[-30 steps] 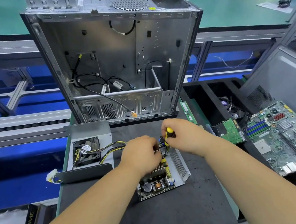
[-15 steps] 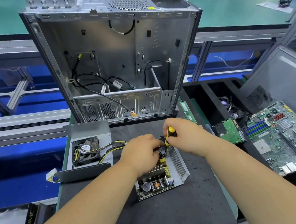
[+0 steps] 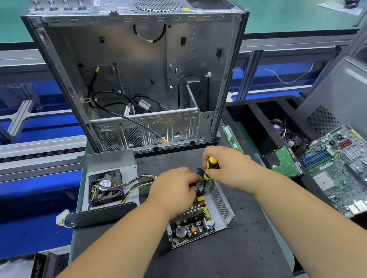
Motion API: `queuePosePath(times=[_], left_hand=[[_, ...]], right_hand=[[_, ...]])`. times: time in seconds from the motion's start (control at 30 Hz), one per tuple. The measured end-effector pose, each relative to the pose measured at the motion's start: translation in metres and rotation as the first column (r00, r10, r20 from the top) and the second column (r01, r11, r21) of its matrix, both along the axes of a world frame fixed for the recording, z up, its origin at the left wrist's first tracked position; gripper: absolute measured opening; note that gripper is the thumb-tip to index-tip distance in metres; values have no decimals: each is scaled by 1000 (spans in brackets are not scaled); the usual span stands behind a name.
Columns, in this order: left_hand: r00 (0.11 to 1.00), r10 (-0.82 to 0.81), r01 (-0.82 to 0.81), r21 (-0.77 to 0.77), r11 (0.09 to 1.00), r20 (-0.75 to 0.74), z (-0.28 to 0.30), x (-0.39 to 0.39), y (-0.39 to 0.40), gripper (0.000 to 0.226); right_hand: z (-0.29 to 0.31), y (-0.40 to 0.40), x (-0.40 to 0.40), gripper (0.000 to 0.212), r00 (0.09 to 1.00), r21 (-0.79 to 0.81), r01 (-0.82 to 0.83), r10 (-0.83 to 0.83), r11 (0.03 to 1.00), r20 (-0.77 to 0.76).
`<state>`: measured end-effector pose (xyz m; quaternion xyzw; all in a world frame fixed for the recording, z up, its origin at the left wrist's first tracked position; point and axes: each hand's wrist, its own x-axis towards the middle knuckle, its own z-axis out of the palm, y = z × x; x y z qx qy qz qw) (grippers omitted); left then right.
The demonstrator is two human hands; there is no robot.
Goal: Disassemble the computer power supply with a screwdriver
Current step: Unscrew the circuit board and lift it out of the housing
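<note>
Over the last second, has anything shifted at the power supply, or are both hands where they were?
Barely anything. The right hand keeps its grip on the screwdriver, handle edging slightly toward the power supply. The left hand stays on the supply's far end. The supply, the fan cover, the computer case and the motherboard have not moved.

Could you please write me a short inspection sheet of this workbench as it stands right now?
Surface: dark mat on the bench.
Job's things: open power supply, board exposed; screwdriver; cover with fan to the left.
Clutter: motherboard, green card, right.
Grippers: right hand grips screwdriver; left hand curled on the supply's far end, grasp hidden.
Cables: yellow-black bundle from cover.
Surroundings: empty computer case upright behind; blue conveyor frames.
</note>
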<state>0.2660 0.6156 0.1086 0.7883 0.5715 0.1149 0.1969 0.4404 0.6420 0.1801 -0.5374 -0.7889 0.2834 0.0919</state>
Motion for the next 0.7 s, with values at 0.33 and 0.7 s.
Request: queuePosePath(times=[0.33,0.7], left_hand=[[990,138,-138,30,990,14,0,4,-1,21],[991,129,-129,32,991,-20,2,4,-2,21]], right_hand=[[-3,-3,-6,35,979,170,29,-62,985,192],[-2,-4,-4,18,993,-27,48,-45,999,109]])
